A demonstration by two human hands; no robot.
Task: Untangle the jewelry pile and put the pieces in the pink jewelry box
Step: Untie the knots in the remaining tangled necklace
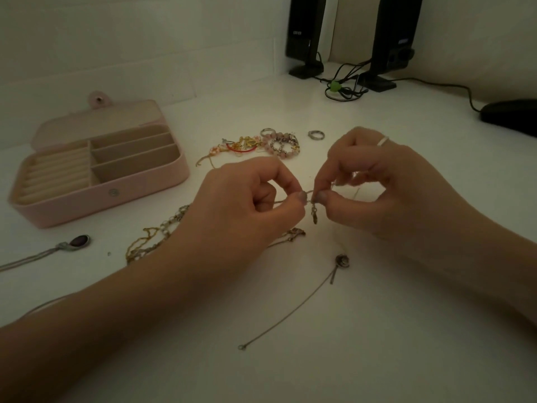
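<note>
Two hands pinch a thin chain above a white table

The fine metal chain, a small clasp dangling from it, hangs between the left hand and the right hand, each nipping it between curled thumb and forefinger just above the smooth white table. Behind them lies the tangled jewelry pile of pink beads, gold links and silver rings. To the left stands the pink jewelry box, lid open, with padded ring rolls and flat dividers. A pearl-and-gold chain lies under the left wrist, a round-pendant necklace near the right
</note>
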